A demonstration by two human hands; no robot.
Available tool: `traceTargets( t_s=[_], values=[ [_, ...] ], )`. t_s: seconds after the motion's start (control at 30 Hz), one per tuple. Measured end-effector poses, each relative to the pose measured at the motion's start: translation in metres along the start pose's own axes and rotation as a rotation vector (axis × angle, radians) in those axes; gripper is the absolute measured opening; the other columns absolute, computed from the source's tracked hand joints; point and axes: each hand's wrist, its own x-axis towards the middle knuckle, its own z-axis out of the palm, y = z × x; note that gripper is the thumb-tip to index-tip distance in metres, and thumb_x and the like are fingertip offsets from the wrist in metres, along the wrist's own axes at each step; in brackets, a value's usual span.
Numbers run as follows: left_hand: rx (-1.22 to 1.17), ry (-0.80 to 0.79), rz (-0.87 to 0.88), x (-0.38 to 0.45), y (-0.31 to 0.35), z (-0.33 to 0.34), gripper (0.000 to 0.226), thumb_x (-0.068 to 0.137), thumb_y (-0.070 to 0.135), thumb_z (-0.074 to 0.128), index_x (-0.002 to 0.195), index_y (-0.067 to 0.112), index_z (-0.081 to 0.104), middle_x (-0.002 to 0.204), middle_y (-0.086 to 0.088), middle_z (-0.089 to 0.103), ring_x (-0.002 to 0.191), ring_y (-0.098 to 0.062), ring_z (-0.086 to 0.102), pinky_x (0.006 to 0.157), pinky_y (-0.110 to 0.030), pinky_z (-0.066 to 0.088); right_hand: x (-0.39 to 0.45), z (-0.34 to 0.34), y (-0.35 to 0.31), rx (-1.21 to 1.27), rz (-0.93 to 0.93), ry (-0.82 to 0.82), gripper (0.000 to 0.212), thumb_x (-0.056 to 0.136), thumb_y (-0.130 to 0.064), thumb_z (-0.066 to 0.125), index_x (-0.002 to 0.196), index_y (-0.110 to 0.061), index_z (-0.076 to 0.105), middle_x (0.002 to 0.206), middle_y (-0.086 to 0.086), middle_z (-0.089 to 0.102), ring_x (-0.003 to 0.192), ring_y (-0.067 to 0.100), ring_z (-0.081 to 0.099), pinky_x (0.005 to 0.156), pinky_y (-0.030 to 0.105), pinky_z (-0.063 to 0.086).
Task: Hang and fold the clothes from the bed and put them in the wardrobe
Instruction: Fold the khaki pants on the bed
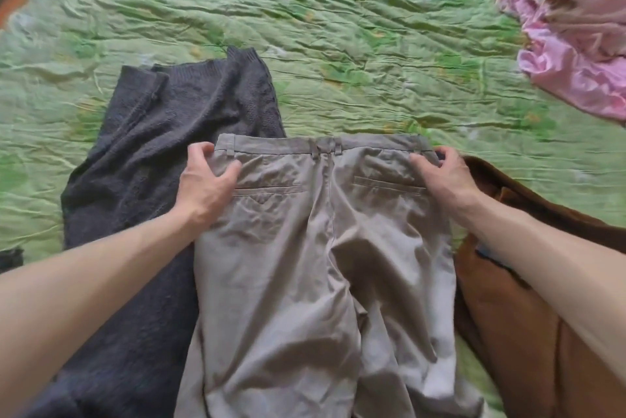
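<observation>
Beige-grey cotton trousers [325,248] are lying back side up on the bed, over the wrinkled green quilted bedspread [338,45], waistband pointing away from the person and the legs running toward the near edge of the view. Long axis: far-to-near, roughly centred between the two arms.

The left hand [206,177] is gripping the left corner of the waistband, thumb on top of the cloth and fingers curling over the edge. The right hand [443,174] is pinching the right corner in the same way. Both hands are sitting at the two ends of the waistband, equally near it, so neither arm has the advantage.

Judgement: the coming fold probably turns on the centre seam, bringing one corner across to the other, leg onto leg.

The fabric is looking thin and creased, two welt pockets and belt loops showing; the leg ends are out of view.

Partly under the trousers at left, a dark grey knitted sweater [162,133] is lying flat. A brown garment [515,299], possibly a jacket, is lying just beside them at right. A crumpled pink garment [572,38] is sitting well apart at the far right.
</observation>
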Motion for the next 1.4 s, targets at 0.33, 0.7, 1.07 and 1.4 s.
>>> traceTargets(
  t_s=[0.33,0.7,1.07,1.4],
  values=[
    [-0.46,-0.177,-0.353,-0.021,0.075,-0.033,0.037,0.084,0.036,0.086,0.107,0.008,0.078,0.105,-0.014,0.079,0.1,-0.029,0.076,0.099,-0.047,0.059,-0.055,-0.037,-0.023,0.207,-0.092,0.135,0.028,0.095,-0.044,0.072,0.104,-0.018,0.07,0.105,0.007,0.075,0.096,0.025,0.069,0.078,0.036,0.052],
    [-0.325,-0.214,-0.049,-0.171,0.193,-0.185,0.016,0.102,0.023,0.068,0.09,0.019,0.079,0.079,0.014,0.079,0.071,0.003,0.069,0.062,-0.01,0.052,-0.214,-0.198,-0.093,0.413,0.323,0.002,0.056,0.08,-0.033,0.089,0.121,0.001,0.072,0.097,0.01,0.074,0.072,0.019,0.068,0.05,0.022,0.049],
    [-0.35,-0.192,0.125,-0.341,0.305,-0.363,0.013,0.1,0.018,0.069,0.103,0.012,0.08,0.099,-0.004,0.082,0.091,-0.017,0.077,0.077,-0.025,0.062,-0.38,-0.339,-0.165,0.137,-0.283,0.154,0.017,0.093,-0.032,0.076,0.091,-0.016,0.072,0.083,0.002,0.074,0.079,0.024,0.07,0.064,0.034,0.048],
    [-0.453,-0.122,0.381,-0.389,0.439,-0.493,0.028,0.096,0.031,0.073,0.114,0.011,0.078,0.109,-0.009,0.08,0.103,-0.026,0.077,0.091,-0.039,0.06,-0.463,-0.484,-0.291,0.473,-0.611,0.277,0.018,0.085,-0.019,0.085,0.097,-0.014,0.073,0.09,0.0,0.075,0.072,-0.001,0.068,0.069,0.015,0.055]
  ],
)
